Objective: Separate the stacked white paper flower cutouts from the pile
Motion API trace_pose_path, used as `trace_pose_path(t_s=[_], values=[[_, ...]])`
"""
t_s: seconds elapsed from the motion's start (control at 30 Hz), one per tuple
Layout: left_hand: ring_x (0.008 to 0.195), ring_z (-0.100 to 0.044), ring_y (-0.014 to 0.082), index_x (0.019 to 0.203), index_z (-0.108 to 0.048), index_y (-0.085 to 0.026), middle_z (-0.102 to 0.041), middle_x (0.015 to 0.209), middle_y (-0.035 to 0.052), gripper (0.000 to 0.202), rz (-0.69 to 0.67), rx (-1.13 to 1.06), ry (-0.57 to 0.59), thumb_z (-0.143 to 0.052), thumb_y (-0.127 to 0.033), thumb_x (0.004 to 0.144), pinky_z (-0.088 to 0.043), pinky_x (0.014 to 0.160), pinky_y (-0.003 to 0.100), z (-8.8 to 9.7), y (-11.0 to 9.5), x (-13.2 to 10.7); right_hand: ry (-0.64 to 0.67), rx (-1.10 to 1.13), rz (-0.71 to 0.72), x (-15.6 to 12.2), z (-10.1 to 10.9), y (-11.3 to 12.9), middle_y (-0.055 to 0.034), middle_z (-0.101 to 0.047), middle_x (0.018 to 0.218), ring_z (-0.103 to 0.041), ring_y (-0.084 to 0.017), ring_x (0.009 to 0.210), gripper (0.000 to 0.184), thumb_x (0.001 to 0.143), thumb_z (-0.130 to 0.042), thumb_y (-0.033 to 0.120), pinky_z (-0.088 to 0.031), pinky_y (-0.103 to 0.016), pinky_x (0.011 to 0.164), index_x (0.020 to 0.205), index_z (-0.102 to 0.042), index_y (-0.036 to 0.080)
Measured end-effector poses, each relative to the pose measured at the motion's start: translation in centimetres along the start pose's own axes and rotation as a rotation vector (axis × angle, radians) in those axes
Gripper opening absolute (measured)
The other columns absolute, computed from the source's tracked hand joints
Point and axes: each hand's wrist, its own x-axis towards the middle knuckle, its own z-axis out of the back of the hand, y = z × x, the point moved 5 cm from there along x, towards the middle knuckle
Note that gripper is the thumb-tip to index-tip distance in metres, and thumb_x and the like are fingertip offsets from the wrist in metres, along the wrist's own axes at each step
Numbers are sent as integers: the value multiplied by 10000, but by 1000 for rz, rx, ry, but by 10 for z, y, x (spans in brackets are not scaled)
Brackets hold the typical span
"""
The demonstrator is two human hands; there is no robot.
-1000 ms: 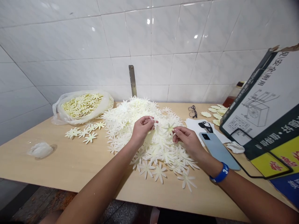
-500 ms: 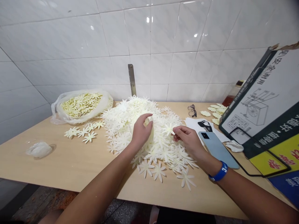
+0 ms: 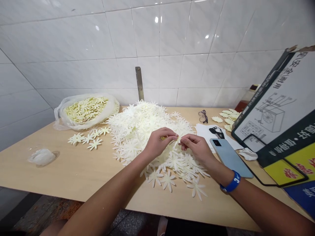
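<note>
A big heap of white flower-shaped cutouts (image 3: 142, 123) covers the middle of the table. Over its right side, my left hand (image 3: 159, 141) and my right hand (image 3: 194, 146) meet with their fingertips close together. Between them is one flower cutout (image 3: 177, 141), mostly covered by the fingers. Thumb and fingers of my left hand pinch its left side. My right hand pinches it from the right. Several single white flowers (image 3: 168, 180) lie spread in front of the heap.
An open plastic bag (image 3: 86, 109) of yellowish flowers stands at the back left, with loose flowers (image 3: 94, 143) before it. A small clear bag (image 3: 42, 157) lies far left. On the right are a phone (image 3: 231, 157), glasses (image 3: 203, 116) and a large printed box (image 3: 275, 111).
My left hand has moved right from above the heap and closed on the flower cutout. My right hand has stayed almost in place, still pinching it.
</note>
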Motion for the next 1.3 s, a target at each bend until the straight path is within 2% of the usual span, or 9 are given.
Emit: trace_pose_path(t_s=[0.2, 0.4, 0.5, 0.6, 0.67, 0.83, 0.93, 1.1, 1.3], values=[[767, -600, 140, 776, -685, -156, -685, 832, 43, 169, 274, -276, -234, -683, -325, 768, -466, 711, 253, 17, 12, 2, -22, 30, 9, 2, 2, -4, -4, -578, 610, -545, -144, 589, 293, 848, -642, 449, -445, -283, 597, 729, -632, 182], [675, -564, 95, 973, -639, -164, -645, 765, 7, 362, 452, -515, -263, -779, -274, 657, -468, 708, 256, 26, 24, 5, -55, 88, -56, 3, 5, -10, -8, -580, 607, -562, -158, 588, 294, 830, -653, 467, -457, -294, 580, 792, -646, 175], [606, -512, 74, 950, -665, -154, -579, 687, -25, 371, 429, -491, -259, -808, -289, 636, -469, 704, 260, 27, 26, 5, -99, 90, -68, 2, 8, -11, -6, -575, 618, -550, -146, 584, 295, 816, -672, 466, -452, -285, 578, 769, -649, 176], [618, -530, 98, 772, -665, -145, -593, 702, 5, 250, 404, -365, -241, -758, -367, 702, -474, 685, 276, 28, 29, 5, -121, 107, -78, 2, 10, -11, -4, -568, 617, -539, -138, 580, 297, 804, -689, 465, -447, -280, 582, 739, -650, 178], [682, -577, 134, 779, -674, -152, -644, 773, 40, 230, 361, -220, -232, -681, -381, 782, -491, 719, 303, 29, 28, 4, -124, 111, -81, 2, 9, -12, -5, -569, 615, -536, -137, 579, 295, 800, -697, 463, -445, -281, 585, 729, -653, 180], [1100, -592, 215, 1039, -696, -211, -675, 1141, 79, 200, -95, 253, -263, -574, -248, 885, -449, 982, 383, 29, -1, 2, -110, 85, -63, 2, 8, -9, -17, -593, 632, -541, -140, 587, 308, 816, -682, 468, -440, -280, 585, 707, -668, 181], [1072, -615, 205, 996, -716, -218, -704, 1081, 73, 173, -285, 295, -117, -574, -250, 902, -472, 965, 367, 14, -11, -1, -61, 46, -32, 2, 5, -5, -22, -609, 633, -547, -142, 598, 317, 828, -668, 470, -442, -278, 596, 698, -675, 180], [955, -652, 210, 893, -740, -227, -736, 953, 60, 122, -244, 253, 70, -636, -286, 864, -495, 883, 352, -4, -7, -3, 3, -6, 2, 0, 1, 1, -9, -591, 587, -533, -142, 586, 307, 827, -662, 461, -438, -273, 590, 703, -687, 181], [890, -662, 205, 813, -730, -206, -734, 902, 57, 139, 32, 12, 12, -653, -322, 821, -498, 839, 318, 2, -1, -1, 15, -7, 8, 0, 1, 0, -15, -604, 611, -544, -151, 600, 306, 846, -639, 462, -445, -284, 604, 725, -676, 184]])
